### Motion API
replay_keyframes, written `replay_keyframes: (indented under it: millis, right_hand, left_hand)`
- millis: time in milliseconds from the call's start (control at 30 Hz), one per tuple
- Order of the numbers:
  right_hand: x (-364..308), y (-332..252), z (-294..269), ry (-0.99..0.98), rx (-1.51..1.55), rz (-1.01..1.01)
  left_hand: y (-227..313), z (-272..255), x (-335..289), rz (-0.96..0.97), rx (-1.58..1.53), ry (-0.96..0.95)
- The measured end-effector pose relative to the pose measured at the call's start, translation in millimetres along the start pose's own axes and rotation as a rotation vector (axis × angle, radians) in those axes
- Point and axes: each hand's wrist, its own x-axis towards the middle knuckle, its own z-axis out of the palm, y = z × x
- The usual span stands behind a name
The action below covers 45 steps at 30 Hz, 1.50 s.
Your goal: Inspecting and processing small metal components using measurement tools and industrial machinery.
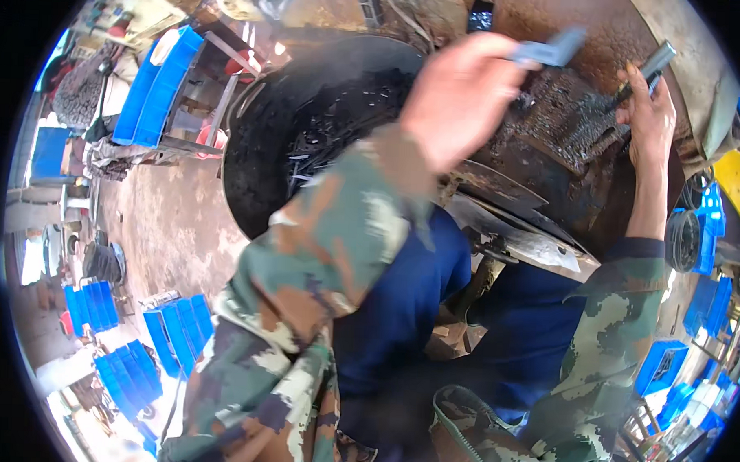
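Observation:
My left hand [464, 96], smeared by motion, is raised over the right rim of a large round dark tub [245, 178]. Its fingers are closed on a small blue-grey angled piece [556, 50], too blurred to name. Farther right, my right hand [651, 114] grips a grey metal cylinder [660, 59], which tilts up and to the right. Between the hands, a dark, gritty, lumpy block [578, 116] rests on a brown stained worktop [605, 40]. Many thin dark strips [316, 152] lie inside the tub, some of them shiny.
A dark phone-like object [480, 16] lies at the worktop's far edge. A metal plate edge [541, 237] sits in front of my knees. Blue plastic bins [159, 85] stand at far left, with more bins [179, 330] on the floor and at right.

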Motion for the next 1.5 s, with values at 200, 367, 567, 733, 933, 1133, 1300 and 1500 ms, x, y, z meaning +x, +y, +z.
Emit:
replay_keyframes:
  millis: [200,367,567,733,933,1133,1300,1500]
  right_hand:
    - [2,22,-13,-0.008,-0.391,-0.304]
    - [11,23,-16,-0.053,-0.325,-0.162]
    - [14,25,-23,-0.024,-0.243,-0.135]
    - [13,24,-14,-0.051,-0.136,-0.103]
    - [18,32,-15,-0.061,0.002,-0.129]
    - [10,29,-17,-0.091,-0.138,-0.108]
    - [-29,6,-34,-0.078,-0.309,-0.128]
    - [-133,-46,-41,-0.301,-0.185,0.081]
  left_hand:
    - [14,116,31,0.058,-0.351,-0.042]
    - [-23,140,42,0.265,-0.242,0.148]
    - [-36,130,30,-0.016,0.045,0.047]
    - [-30,122,26,-0.014,0.089,0.057]
    - [-17,117,24,-0.015,0.065,0.050]
    - [-7,114,15,0.058,0.115,0.085]
    - [5,104,12,0.070,0.114,0.097]
    - [3,81,10,0.015,0.316,0.091]
